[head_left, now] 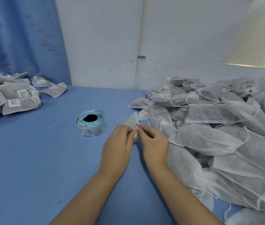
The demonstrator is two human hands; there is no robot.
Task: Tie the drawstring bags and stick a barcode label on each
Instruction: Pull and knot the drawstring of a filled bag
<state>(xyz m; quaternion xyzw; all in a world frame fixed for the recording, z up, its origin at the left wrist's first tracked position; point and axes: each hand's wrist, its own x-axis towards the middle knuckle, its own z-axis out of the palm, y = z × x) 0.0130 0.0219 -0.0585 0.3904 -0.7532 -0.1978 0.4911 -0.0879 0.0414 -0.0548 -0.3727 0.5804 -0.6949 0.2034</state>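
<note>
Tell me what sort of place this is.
Likely a small packing workbench: a pile of unlabelled bags on the right, labelled bags on the left, and a label roll between.

**Bags and Labels**

Centre, held raised: one small white bag (131, 121), drawstring (137, 126) looped at its neck. Just left, lying flat: blue-backed label roll (90, 123), barcodes facing outward. Heaped right: unlabelled bags (218, 135), strings loose. Far left: labelled bags (11, 98).

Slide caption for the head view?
Left hand and right hand pinch the drawstring of one bag; label roll beside, unlabelled pile right, labelled pile left.
</note>
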